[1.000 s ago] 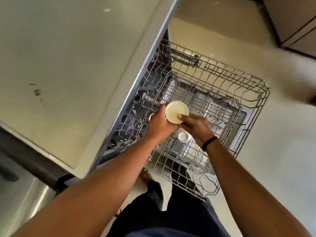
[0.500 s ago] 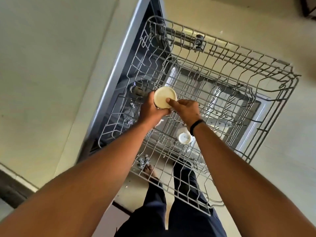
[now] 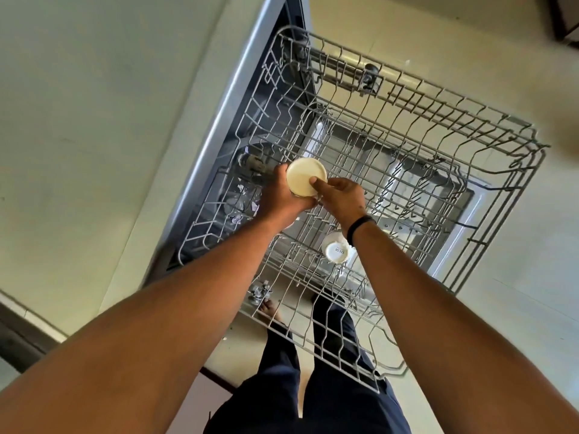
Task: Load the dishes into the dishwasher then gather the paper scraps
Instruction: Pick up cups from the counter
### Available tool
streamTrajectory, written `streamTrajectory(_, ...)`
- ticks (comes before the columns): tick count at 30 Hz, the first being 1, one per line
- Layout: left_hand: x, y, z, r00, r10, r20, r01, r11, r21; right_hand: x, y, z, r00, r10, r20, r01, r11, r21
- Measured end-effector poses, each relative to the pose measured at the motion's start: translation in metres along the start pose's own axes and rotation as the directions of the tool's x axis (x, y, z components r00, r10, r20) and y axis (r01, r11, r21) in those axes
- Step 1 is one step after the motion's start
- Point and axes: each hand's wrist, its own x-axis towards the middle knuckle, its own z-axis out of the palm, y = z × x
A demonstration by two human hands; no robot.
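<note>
A cream-coloured cup (image 3: 306, 177), turned bottom-up so its round base faces the camera, is held over the pulled-out upper rack (image 3: 407, 170) of the dishwasher, near the rack's left side. The left hand (image 3: 279, 198) wraps the cup's side from the left, fingers curled round it in a firm grip. The right hand (image 3: 343, 195) meets it from the right, its fingers closed against the cup's wall and the thumb tip pressed on the edge of the base. Whether the rim already sits on the wires cannot be told, as the hands hide it.

Lower in the rack, just beside the right wrist with its dark band, a white cup (image 3: 336, 250) already stands upside down. Small pale paper scraps (image 3: 242, 202) lie below the rack's left part, inside the dishwasher tub. The table (image 3: 94, 120) runs along the left.

The risk from here is a poor seat: if the rim lands across a tine rather than between tines, the cup would likely tilt or topple when released, and could knock the white cup. Letting go with both hands at once before it settles would invite that.
</note>
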Motion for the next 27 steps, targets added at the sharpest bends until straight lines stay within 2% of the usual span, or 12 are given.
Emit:
streamTrajectory(3, -0.007, 0.0, -0.007, 1.0, 0.016, 0.003, -0.016, 0.999, -0.046, -0.007, -0.009, -0.005, 1.0, 0.006, -0.003, -0.006, 1.0, 0.002)
streamTrajectory(9, -0.038, -0.004, -0.024, 0.997, 0.068, -0.027, -0.072, 0.978, -0.195, -0.037, -0.035, -0.023, 0.98, -0.068, -0.185, 0.051, 0.994, -0.094)
streamTrajectory(16, -0.094, -0.011, -0.047, 0.998, 0.057, -0.039, -0.067, 0.935, -0.347, -0.107, -0.054, -0.011, 0.988, -0.151, -0.024, 0.149, 0.986, -0.076)
streamTrajectory(23, -0.172, -0.027, -0.093, 0.987, 0.154, -0.041, -0.154, 0.86, -0.487, -0.19, -0.063, 0.018, 0.972, -0.234, -0.004, 0.233, 0.971, -0.061)
streamTrajectory(27, -0.223, -0.048, -0.129, 0.969, 0.212, -0.13, -0.248, 0.809, -0.532, -0.237, -0.072, 0.048, 0.946, -0.317, 0.064, 0.321, 0.945, -0.06)
